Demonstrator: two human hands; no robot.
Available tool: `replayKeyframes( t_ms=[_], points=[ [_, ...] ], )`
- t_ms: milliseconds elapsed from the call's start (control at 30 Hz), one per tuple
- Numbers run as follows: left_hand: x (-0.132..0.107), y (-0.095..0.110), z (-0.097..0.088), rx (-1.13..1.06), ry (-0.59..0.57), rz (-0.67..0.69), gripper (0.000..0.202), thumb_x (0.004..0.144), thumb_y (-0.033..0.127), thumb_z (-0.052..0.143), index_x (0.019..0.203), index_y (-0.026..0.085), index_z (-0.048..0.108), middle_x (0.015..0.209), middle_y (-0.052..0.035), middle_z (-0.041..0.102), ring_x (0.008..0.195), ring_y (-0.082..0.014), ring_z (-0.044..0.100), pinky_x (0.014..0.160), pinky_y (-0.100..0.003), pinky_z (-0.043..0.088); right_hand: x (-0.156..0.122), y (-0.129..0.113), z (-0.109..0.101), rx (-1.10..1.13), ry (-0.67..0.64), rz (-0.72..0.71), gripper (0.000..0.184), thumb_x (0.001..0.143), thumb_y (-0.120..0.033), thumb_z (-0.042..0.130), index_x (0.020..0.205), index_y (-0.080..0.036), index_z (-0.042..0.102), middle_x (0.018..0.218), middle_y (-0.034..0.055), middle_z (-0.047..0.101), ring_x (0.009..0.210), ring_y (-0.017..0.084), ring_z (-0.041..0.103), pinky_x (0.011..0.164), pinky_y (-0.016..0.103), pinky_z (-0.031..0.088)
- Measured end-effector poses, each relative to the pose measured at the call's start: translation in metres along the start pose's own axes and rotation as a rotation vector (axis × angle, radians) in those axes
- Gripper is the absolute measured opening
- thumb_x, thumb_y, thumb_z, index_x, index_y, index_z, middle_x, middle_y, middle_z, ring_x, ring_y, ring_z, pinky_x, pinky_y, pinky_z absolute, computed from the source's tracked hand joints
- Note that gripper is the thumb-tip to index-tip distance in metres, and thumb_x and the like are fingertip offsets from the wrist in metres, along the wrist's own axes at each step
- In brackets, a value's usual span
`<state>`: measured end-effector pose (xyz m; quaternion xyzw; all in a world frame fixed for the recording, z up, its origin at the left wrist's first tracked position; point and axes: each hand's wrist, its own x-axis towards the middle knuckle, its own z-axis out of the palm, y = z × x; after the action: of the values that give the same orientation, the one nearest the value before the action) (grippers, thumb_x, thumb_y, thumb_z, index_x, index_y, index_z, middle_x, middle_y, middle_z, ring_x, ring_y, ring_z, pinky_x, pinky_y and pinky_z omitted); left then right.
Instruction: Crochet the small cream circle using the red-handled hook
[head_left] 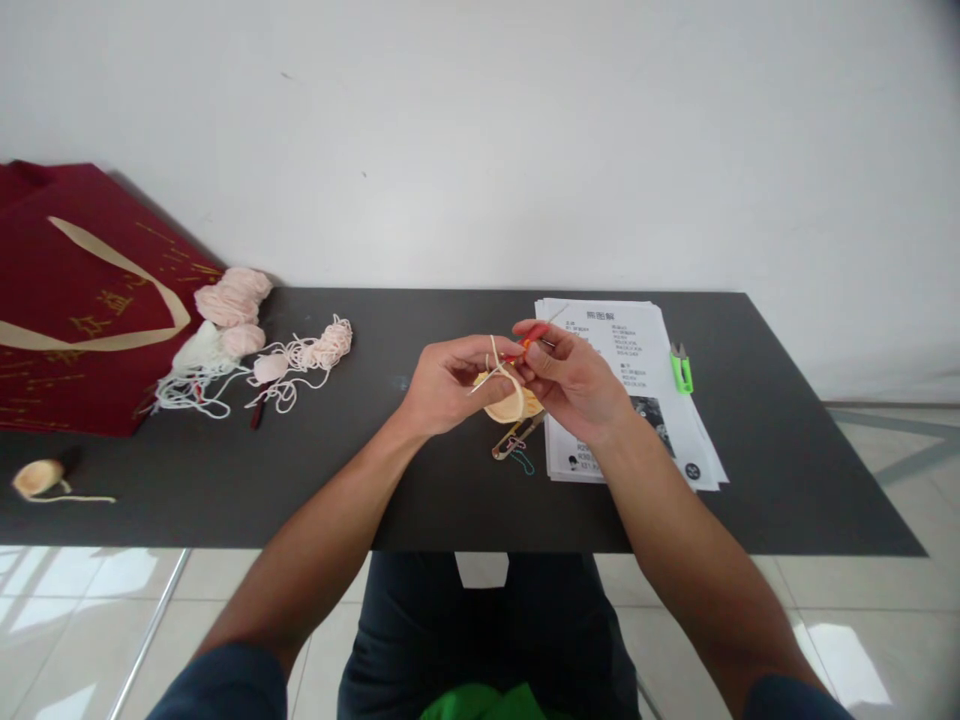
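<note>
My left hand [448,380] is closed on a small round tan crochet piece [508,405], with a strand of cream yarn [498,368] looped over its fingers. My right hand [574,378] pinches a red-handled crochet hook [531,336] whose tip points at the piece. Both hands meet just above the dark table [420,490], near its middle. Under them lie safety pins and small stitch markers [516,445].
A stack of printed paper sheets [637,385] lies right of my hands, with green thread snips [681,368] at its edge. Pink and white yarn balls [240,335] sit at the back left beside a dark red bag [82,300]. A small tan yarn piece [39,477] rests far left.
</note>
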<state>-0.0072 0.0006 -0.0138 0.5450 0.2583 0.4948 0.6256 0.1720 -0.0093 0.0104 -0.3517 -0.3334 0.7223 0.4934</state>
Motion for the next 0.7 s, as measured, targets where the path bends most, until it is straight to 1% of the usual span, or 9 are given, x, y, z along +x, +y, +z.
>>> replayKeyframes(
  t_ms=[167, 267, 367, 433, 500, 600, 700],
  points=[
    [-0.0011, 0.0022, 0.0056, -0.024, 0.049, 0.003, 0.035, 0.069, 0.026, 0.094, 0.101, 0.02, 0.081, 0.082, -0.006, 0.079, 0.08, -0.0252, 0.079, 0.077, -0.037, 0.065, -0.0008, 0.0001, 0.0002, -0.025, -0.002, -0.002, 0.046, 0.067, -0.036, 0.095, 0.105, -0.025, 0.071, 0.078, -0.0043, 0.067, 0.064, 0.01, 0.06, 0.06, 0.024, 0.049],
    [-0.0008, 0.0032, 0.0071, -0.03, 0.033, 0.025, 0.037, 0.067, 0.026, 0.095, 0.099, 0.02, 0.08, 0.081, -0.0057, 0.079, 0.079, -0.0254, 0.079, 0.077, -0.037, 0.065, -0.0008, -0.0003, -0.0017, -0.06, -0.02, -0.021, 0.048, 0.07, -0.036, 0.093, 0.112, -0.026, 0.072, 0.08, -0.0043, 0.067, 0.063, 0.009, 0.058, 0.059, 0.024, 0.049],
    [-0.0006, 0.0036, 0.0071, -0.026, 0.017, 0.048, 0.037, 0.067, 0.027, 0.095, 0.099, 0.02, 0.079, 0.08, -0.0054, 0.079, 0.079, -0.0249, 0.079, 0.077, -0.037, 0.065, -0.0008, -0.002, -0.0039, -0.064, -0.051, -0.045, 0.049, 0.073, -0.034, 0.091, 0.117, -0.026, 0.072, 0.075, -0.0061, 0.063, 0.061, 0.008, 0.055, 0.059, 0.024, 0.047],
    [-0.001, 0.0034, 0.0062, -0.002, 0.028, 0.047, 0.035, 0.069, 0.03, 0.094, 0.098, 0.019, 0.078, 0.082, -0.0062, 0.08, 0.078, -0.0236, 0.079, 0.076, -0.036, 0.065, -0.0011, -0.0038, -0.0045, -0.043, -0.055, -0.053, 0.049, 0.073, -0.033, 0.091, 0.117, -0.025, 0.072, 0.072, -0.0071, 0.059, 0.061, 0.008, 0.053, 0.06, 0.024, 0.047],
    [-0.0016, 0.0025, 0.0047, 0.018, 0.03, 0.041, 0.035, 0.07, 0.031, 0.094, 0.099, 0.019, 0.078, 0.083, -0.0071, 0.08, 0.075, -0.022, 0.078, 0.074, -0.034, 0.064, -0.0014, -0.0055, -0.0046, -0.018, -0.048, -0.044, 0.046, 0.072, -0.034, 0.092, 0.112, -0.025, 0.072, 0.074, -0.0066, 0.059, 0.062, 0.008, 0.052, 0.061, 0.024, 0.047],
    [-0.0026, -0.0004, 0.002, 0.012, -0.029, 0.041, 0.037, 0.07, 0.031, 0.094, 0.101, 0.018, 0.077, 0.086, -0.0084, 0.081, 0.076, -0.0223, 0.078, 0.073, -0.033, 0.063, -0.0013, -0.0062, -0.0042, 0.0, -0.031, -0.036, 0.04, 0.069, -0.035, 0.094, 0.101, -0.024, 0.071, 0.077, -0.0053, 0.062, 0.064, 0.008, 0.053, 0.061, 0.024, 0.047],
    [-0.0032, -0.0027, 0.0003, -0.013, -0.147, 0.033, 0.038, 0.073, 0.029, 0.092, 0.106, 0.019, 0.077, 0.088, -0.0099, 0.081, 0.079, -0.0237, 0.078, 0.074, -0.034, 0.063, -0.0011, -0.0048, -0.0036, -0.009, -0.03, -0.041, 0.042, 0.067, -0.036, 0.095, 0.1, -0.024, 0.071, 0.076, -0.0052, 0.062, 0.064, 0.009, 0.053, 0.06, 0.024, 0.047]
  ],
)
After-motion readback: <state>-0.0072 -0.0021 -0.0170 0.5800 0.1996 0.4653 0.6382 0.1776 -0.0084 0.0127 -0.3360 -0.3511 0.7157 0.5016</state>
